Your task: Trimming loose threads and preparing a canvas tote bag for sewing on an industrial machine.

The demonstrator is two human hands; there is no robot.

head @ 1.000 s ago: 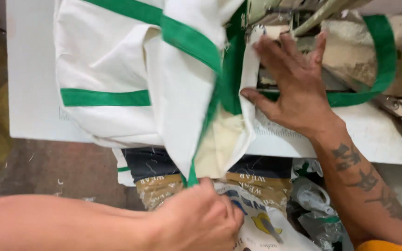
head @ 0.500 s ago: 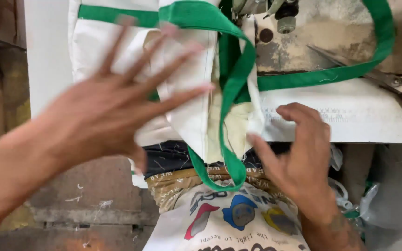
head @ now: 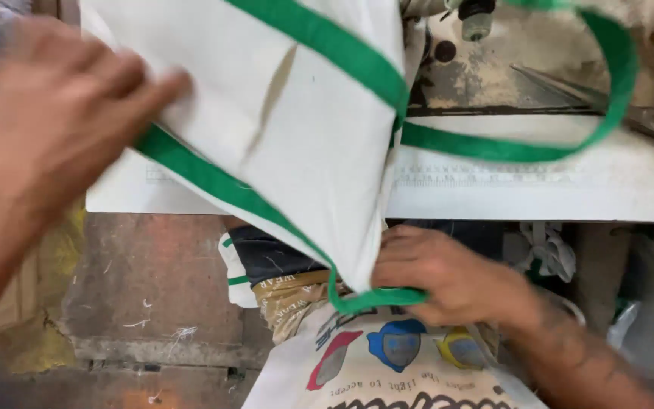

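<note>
White bag (head: 304,144) with green trim, draped off front edge of white table (head: 539,189), right hand (head: 448,276) below table edge pinching bag's lower corner and green strap (head: 376,299), left hand (head: 47,129) blurred, fingers laid flat on bag's left side, scissors (head: 645,117) on table at right, printed sack (head: 387,371) below

Bag (head: 319,136): matt white woven cloth, smooth, lightly creased; trim (head: 213,182) of matt green fabric tape. Desk (head: 539,185): white, matt, scuffed. Scissors (head: 645,117): dull grey metal. Machine bed (head: 539,53): worn, grimy metal. Floor (head: 153,303): rough, dusty concrete
</note>
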